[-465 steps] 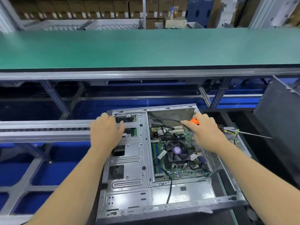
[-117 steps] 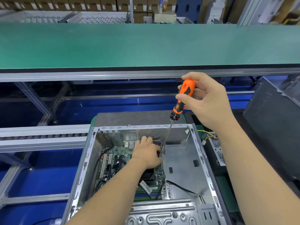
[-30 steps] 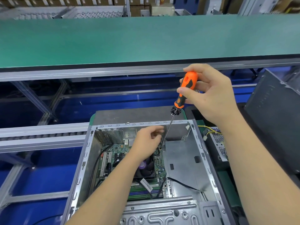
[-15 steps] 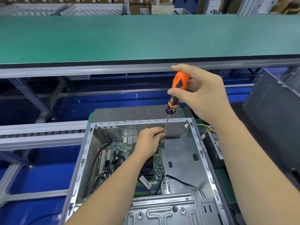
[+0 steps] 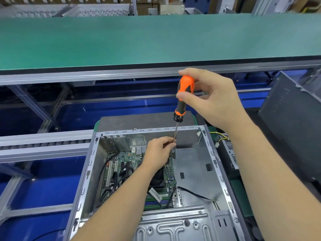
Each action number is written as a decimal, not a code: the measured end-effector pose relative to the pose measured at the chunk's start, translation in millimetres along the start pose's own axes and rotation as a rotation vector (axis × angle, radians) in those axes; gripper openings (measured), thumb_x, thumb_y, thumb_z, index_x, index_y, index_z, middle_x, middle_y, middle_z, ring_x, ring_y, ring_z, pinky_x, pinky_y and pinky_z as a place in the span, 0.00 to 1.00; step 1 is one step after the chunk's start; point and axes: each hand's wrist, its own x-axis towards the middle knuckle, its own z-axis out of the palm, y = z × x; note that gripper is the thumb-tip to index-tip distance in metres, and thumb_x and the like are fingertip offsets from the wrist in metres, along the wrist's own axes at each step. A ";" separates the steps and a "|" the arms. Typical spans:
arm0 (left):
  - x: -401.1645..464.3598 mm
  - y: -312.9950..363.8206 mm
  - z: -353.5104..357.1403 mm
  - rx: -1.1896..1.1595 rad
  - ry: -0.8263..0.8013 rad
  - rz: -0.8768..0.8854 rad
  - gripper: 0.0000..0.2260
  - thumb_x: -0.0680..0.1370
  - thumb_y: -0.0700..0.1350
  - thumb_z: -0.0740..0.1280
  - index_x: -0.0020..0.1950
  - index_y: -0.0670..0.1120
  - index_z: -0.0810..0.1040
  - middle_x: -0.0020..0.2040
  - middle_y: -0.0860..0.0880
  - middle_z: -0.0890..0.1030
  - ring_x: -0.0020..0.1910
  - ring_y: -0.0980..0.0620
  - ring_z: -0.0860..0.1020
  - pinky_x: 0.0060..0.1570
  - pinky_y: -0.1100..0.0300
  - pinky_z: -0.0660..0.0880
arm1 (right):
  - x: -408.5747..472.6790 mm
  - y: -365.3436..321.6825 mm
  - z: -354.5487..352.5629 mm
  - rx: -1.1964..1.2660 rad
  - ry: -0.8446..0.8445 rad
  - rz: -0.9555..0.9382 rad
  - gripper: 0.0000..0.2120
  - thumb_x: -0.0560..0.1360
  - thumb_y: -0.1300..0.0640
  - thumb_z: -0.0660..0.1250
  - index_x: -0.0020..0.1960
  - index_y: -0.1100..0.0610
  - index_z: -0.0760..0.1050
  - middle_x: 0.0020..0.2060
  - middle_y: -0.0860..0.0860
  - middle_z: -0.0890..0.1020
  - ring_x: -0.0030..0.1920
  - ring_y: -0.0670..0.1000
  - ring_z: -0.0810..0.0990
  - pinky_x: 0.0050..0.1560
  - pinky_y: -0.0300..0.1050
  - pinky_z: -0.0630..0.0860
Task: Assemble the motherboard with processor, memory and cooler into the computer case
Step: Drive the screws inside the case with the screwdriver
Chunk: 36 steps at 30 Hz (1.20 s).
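Head view, from the left: grey aluminium rails (image 5: 43, 150) cross over a blue floor, and behind them runs a long green conveyor belt (image 5: 156, 40). Next comes the open computer case (image 5: 194, 164), lying on its side with its metal rim facing up. The motherboard (image 5: 125, 164) sits in the case's left half, black cables looped across it, with the dark cooler (image 5: 157, 178) partly hidden under the forearm and green memory sticks (image 5: 156, 202) at the near edge. The left hand (image 5: 159, 152) reaches into the case, its fingertips pinched around the lower shaft of the screwdriver (image 5: 184, 94) near the board's far right corner. The tip itself is hidden behind the fingers. Above, the right hand (image 5: 212, 100) wraps thumb and fingers around the orange and black handle, holding the tool nearly upright. Just beyond the case's right wall lies a perforated metal box (image 5: 229, 153) with yellow wires, and a dark grey panel (image 5: 291, 119) stands at the far right.
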 end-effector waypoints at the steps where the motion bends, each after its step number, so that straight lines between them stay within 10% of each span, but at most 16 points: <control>1: 0.5 -0.6 -0.8 0.007 0.001 0.004 0.06 0.78 0.41 0.70 0.52 0.46 0.86 0.46 0.54 0.85 0.46 0.58 0.82 0.48 0.69 0.76 | -0.6 -0.5 0.3 0.042 -0.029 0.005 0.21 0.77 0.64 0.72 0.67 0.52 0.76 0.55 0.52 0.82 0.51 0.49 0.83 0.52 0.36 0.79; 7: 0.6 -3.1 -1.7 0.044 -0.049 0.051 0.08 0.80 0.39 0.67 0.51 0.48 0.85 0.46 0.58 0.83 0.47 0.62 0.80 0.49 0.75 0.71 | 0.8 -2.2 -1.3 -0.015 -0.008 -0.006 0.19 0.74 0.62 0.75 0.62 0.52 0.77 0.50 0.50 0.81 0.48 0.50 0.83 0.47 0.41 0.83; 14: 3.1 -3.8 -0.5 0.001 -0.120 0.011 0.11 0.81 0.40 0.65 0.46 0.57 0.80 0.44 0.55 0.84 0.44 0.49 0.80 0.47 0.58 0.77 | 4.0 -2.3 -5.4 -0.002 -0.112 0.049 0.21 0.77 0.66 0.70 0.66 0.49 0.76 0.55 0.51 0.83 0.51 0.51 0.84 0.54 0.51 0.82; 18: 2.4 -5.8 0.3 -0.021 -0.061 -0.011 0.06 0.77 0.44 0.72 0.43 0.55 0.82 0.39 0.55 0.84 0.35 0.61 0.78 0.38 0.69 0.73 | 11.6 -6.0 -1.6 -0.147 -0.049 0.044 0.19 0.69 0.54 0.80 0.58 0.54 0.80 0.47 0.51 0.81 0.43 0.50 0.79 0.49 0.48 0.80; 22: 7.3 -7.6 -2.1 0.057 -0.063 0.027 0.06 0.79 0.40 0.68 0.43 0.47 0.84 0.43 0.49 0.85 0.42 0.50 0.79 0.47 0.58 0.75 | 10.3 -9.3 2.9 -0.038 -0.160 0.036 0.23 0.77 0.65 0.70 0.71 0.53 0.74 0.57 0.50 0.79 0.57 0.49 0.81 0.54 0.48 0.82; 27: 4.3 -9.8 -3.5 0.057 -0.116 0.058 0.09 0.81 0.39 0.65 0.47 0.49 0.83 0.47 0.55 0.84 0.44 0.54 0.80 0.49 0.60 0.75 | 15.1 -11.6 -0.4 -0.171 -0.088 0.017 0.18 0.71 0.58 0.78 0.58 0.53 0.79 0.45 0.53 0.80 0.43 0.47 0.80 0.49 0.49 0.81; 31: 5.1 -8.4 -1.4 0.069 -0.183 0.049 0.12 0.83 0.39 0.61 0.48 0.54 0.80 0.45 0.57 0.84 0.42 0.55 0.79 0.47 0.59 0.75 | 12.9 -12.4 2.1 -0.049 -0.198 0.025 0.20 0.78 0.61 0.71 0.68 0.48 0.75 0.61 0.46 0.79 0.59 0.42 0.80 0.57 0.39 0.79; 36: 3.6 -6.9 4.8 0.047 -0.114 0.034 0.06 0.80 0.42 0.68 0.51 0.51 0.83 0.45 0.55 0.83 0.39 0.63 0.79 0.42 0.71 0.73 | 17.4 -12.3 8.1 -0.321 -0.130 0.012 0.13 0.76 0.50 0.74 0.59 0.53 0.82 0.42 0.44 0.79 0.42 0.40 0.75 0.47 0.29 0.68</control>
